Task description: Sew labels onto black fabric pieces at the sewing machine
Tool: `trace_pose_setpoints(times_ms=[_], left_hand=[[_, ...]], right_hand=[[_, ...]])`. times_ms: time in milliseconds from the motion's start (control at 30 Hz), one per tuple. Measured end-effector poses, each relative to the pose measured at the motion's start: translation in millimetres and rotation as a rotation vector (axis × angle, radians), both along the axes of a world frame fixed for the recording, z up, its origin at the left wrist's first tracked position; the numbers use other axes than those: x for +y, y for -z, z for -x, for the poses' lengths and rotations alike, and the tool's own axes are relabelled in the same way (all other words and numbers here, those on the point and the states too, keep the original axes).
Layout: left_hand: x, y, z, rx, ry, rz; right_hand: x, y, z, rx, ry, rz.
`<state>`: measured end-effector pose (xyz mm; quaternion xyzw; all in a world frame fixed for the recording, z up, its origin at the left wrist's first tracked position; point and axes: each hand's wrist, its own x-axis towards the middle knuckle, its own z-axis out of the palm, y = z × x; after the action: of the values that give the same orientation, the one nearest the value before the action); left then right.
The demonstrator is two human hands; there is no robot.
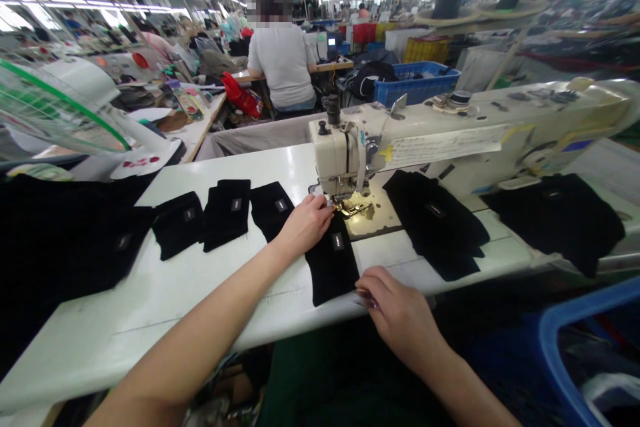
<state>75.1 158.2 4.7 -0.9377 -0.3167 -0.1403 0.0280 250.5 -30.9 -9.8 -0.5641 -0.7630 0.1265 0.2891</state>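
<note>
A black fabric piece (330, 273) with a small dark label (339, 241) lies at the front of the sewing machine (345, 160), its far end by the presser foot (356, 209). My left hand (313, 220) is closed on that far end, fingertips pinched together just left of the foot. Close to the piece's near right corner is my right hand (397, 307), its fingers curled around a small thin tool, apparently thread snips (367, 298); the blades are partly hidden and blurred. To the left, several similar labelled black pieces (227, 217) lie in an overlapping row.
A stack of black pieces (435, 227) sits right of the needle, with more black fabric (560, 217) farther right. Dark cloth (60, 233) covers the table's left end. A blue basket (555, 327) stands at lower right, a fan (60, 103) at left. Another person (283, 60) sits ahead.
</note>
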Motion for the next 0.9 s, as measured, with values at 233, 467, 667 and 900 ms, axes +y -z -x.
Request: trace_pose_setpoints(times_ms=[233, 467, 667, 900], left_hand=[[2, 0.0, 0, 0.020, -0.020, -0.002], [-47, -17.5, 14, -0.090, 0.125, 0.134], [-115, -22.4, 25, -0.055, 0.345, 0.297], [-107, -16.8, 23, -0.058, 0.362, 0.238]], right_hand=[[4, -6.8, 0, -0.057, 0.000, 0.037], [-7, -1.0, -3, -0.085, 0.009, -0.011], [-13, 6.7, -10, -0.116, -0.038, -0.022], [-2, 1.5, -10, -0.090, -0.028, 0.066]])
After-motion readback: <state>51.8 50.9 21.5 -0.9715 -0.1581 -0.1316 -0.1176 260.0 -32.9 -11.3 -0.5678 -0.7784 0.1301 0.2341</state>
